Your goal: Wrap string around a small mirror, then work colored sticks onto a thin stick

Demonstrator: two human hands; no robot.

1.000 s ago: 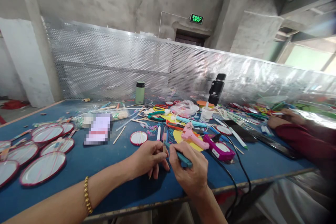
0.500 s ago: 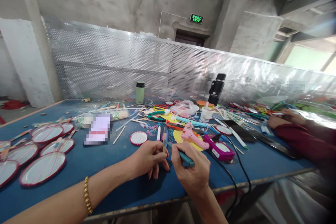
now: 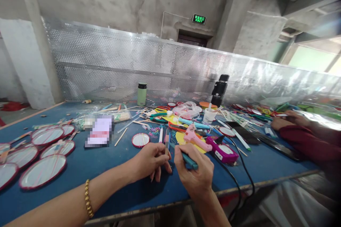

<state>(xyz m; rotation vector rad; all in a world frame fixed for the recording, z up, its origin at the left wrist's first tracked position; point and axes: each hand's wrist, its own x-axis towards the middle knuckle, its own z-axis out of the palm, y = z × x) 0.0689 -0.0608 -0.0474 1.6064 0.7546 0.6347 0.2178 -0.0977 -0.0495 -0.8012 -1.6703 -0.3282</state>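
Observation:
My left hand (image 3: 150, 159) is closed around a flat wooden craft stick (image 3: 167, 142), which stands up from the fingers and has coloured bands on it. In my right hand (image 3: 198, 172), a teal marker pen (image 3: 190, 161) is gripped like a writing tool. Its tip points left, close beside the stick; whether they touch I cannot tell. Beyond the left hand lie a round red-rimmed disc (image 3: 141, 140) and a white pen (image 3: 161, 135). A pink glue gun (image 3: 195, 138) rests past the right hand.
Several red-rimmed discs (image 3: 44, 172) overlap on the left of the blue table (image 3: 117, 193). A phone (image 3: 99, 131) lies nearby. A purple box (image 3: 223, 151) with black cables sits on the right. At the back stand a green bottle (image 3: 142, 95) and a black flask (image 3: 220, 90). A co-worker's sleeve (image 3: 298, 143) is at right.
Almost nothing differs. My right hand and the marker pen have shifted very slightly right; my left hand keeps its hold on the stick.

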